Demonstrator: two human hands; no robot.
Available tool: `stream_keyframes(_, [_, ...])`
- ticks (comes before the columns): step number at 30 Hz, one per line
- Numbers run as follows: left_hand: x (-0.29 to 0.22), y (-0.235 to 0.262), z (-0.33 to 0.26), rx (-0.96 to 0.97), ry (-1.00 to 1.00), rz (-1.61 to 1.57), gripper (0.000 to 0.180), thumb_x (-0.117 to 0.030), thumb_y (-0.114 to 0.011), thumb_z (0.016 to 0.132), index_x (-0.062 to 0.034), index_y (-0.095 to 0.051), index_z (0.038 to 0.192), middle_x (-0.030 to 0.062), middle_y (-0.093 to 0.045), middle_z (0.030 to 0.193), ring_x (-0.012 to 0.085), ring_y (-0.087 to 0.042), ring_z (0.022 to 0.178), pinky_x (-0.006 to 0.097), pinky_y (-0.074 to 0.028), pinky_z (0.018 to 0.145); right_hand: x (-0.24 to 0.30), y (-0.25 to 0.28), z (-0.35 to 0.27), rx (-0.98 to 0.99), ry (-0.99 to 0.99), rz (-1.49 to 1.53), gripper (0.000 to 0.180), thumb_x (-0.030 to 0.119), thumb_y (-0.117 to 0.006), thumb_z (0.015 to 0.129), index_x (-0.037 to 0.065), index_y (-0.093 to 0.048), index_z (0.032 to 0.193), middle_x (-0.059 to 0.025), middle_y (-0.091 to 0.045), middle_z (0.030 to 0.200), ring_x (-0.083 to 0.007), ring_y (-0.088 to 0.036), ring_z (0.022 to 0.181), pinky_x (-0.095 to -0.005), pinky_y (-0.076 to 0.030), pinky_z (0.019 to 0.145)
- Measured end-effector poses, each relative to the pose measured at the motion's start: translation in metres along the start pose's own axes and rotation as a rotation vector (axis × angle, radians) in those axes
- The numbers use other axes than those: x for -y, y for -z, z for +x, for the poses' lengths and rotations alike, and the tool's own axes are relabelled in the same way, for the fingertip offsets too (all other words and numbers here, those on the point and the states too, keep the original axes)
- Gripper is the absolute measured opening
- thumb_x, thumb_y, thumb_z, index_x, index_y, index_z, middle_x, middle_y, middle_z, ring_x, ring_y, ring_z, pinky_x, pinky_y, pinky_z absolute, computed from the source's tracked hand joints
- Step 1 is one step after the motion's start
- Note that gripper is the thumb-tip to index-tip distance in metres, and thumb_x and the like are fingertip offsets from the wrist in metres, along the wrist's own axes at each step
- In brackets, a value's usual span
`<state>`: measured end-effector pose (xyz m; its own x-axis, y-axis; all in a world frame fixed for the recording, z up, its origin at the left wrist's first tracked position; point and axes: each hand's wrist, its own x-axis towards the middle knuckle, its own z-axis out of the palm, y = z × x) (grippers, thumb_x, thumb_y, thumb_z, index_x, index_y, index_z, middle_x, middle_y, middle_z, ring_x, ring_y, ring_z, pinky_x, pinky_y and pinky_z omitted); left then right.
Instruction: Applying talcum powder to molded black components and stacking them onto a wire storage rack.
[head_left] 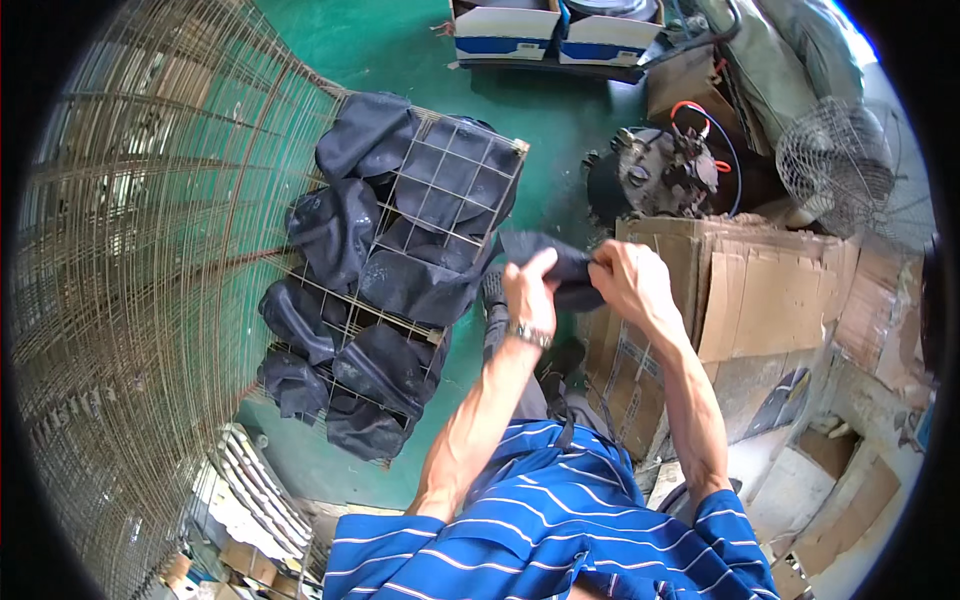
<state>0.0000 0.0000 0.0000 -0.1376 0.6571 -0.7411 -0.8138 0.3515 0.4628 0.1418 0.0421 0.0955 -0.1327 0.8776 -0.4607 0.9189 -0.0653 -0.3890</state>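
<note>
Between my two hands is a dark, flexible sheet piece (566, 262), black and rubber-like. My left hand (530, 291) pinches its left part, thumb on top. On its right end, the fingers of my right hand (632, 282) are closed. Just to the left stands a wire rack (452, 170) with similar black pieces (424, 284) draped over and through its grid. Several more hang along its left side, such as a folded one (336, 232). My hands are apart from the rack.
Tall stacked wire grids (150, 290) fill the left side. A large cardboard box (765, 290) stands by my right arm, with a dirty round machine (650, 172) behind it. A wire-cage fan (836, 160) is at far right. White-and-blue boxes (506, 36) sit at the far edge on green floor.
</note>
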Motion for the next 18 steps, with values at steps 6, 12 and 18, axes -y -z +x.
stream_keyframes(6, [-0.100, -0.045, 0.116, 0.119, -0.180, -0.024, 0.035, 0.002, -0.071, 0.082, -0.0040, -0.057, 0.114, 0.0110, -0.068, 0.103, 0.0248, -0.071, 0.085, 0.037, -0.061, 0.070, 0.057, -0.024, 0.117, -0.299, 0.011, 0.131, 0.025, 0.029, -0.070, 0.087, 0.007, -0.073, 0.098, -0.0174, -0.074, 0.088, -0.0367, -0.072, 0.084, -0.0458, -0.057, 0.078])
stream_keyframes(12, [-0.136, -0.002, 0.202, 0.144, -0.230, 0.091, 0.047, 0.006, -0.071, 0.078, -0.0038, -0.060, 0.123, 0.0064, -0.069, 0.107, 0.0198, -0.069, 0.087, 0.034, -0.058, 0.076, 0.086, -0.097, 0.182, -0.385, 0.058, 0.150, 0.026, 0.030, -0.070, 0.089, 0.006, -0.072, 0.098, -0.0156, -0.073, 0.092, -0.0346, -0.070, 0.090, -0.0462, -0.055, 0.084])
stream_keyframes(18, [-0.125, 0.126, 0.324, -0.090, -0.103, 0.258, 0.053, 0.008, -0.069, 0.071, 0.0014, -0.060, 0.123, 0.0133, -0.068, 0.112, 0.0284, -0.067, 0.098, 0.040, -0.057, 0.086, 0.096, -0.210, 0.210, -0.154, 0.125, 0.212, 0.047, 0.022, -0.070, 0.088, -0.002, -0.058, 0.127, -0.0249, -0.064, 0.117, -0.0405, -0.062, 0.108, -0.0463, -0.052, 0.095])
